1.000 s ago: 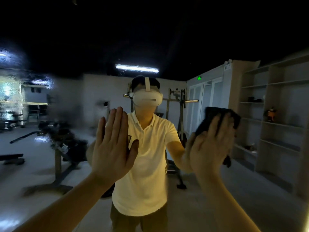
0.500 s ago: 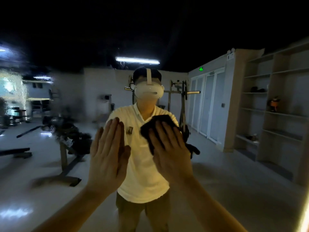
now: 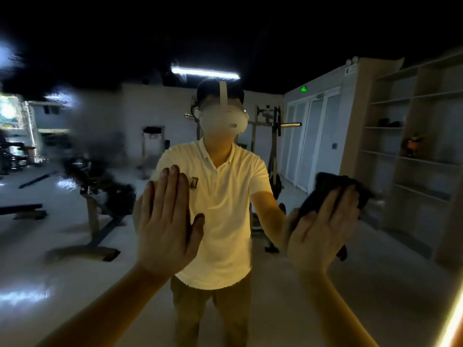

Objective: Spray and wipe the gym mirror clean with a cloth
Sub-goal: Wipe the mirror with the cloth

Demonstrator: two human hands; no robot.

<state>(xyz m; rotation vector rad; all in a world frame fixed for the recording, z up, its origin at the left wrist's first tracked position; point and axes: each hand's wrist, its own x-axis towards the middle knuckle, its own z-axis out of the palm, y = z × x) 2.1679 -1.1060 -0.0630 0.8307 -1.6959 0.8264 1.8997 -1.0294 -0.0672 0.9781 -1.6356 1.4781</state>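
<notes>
cloth point(image 3: 328, 189): dark, bunched, pinned flat to the mirror point(image 3: 325, 291) under the right hand point(image 3: 318, 236); right side of the glass, about chest height.
cloth axis: roughly up-down, leaning a little right; top edge pokes out above the fingertips, a tail hangs below the heel of the palm.
right hand: fingers straight and spread, pressing the cloth to the glass, not clenched round it as far as I can see.
left hand point(image 3: 166, 226): flat, fingers together, thumb out, palm on bare glass, holding nothing; well apart from the cloth.
key relation: hazy wet smear point(image 3: 95, 146) sits far left of the cloth, past the left hand; left hand is nearer to it, but the cloth is with the right.
step (judgement): mid-wipe; the next stroke probably needs to run leftward across the body towards the smear.
risk (judgement): the braced left palm may leave prints.
spray bottle: not in view.
around: person's reflection point(image 3: 223, 221), reflected shelves point(image 3: 413, 146), lit strip point(image 3: 451, 321) at the right edge.
</notes>
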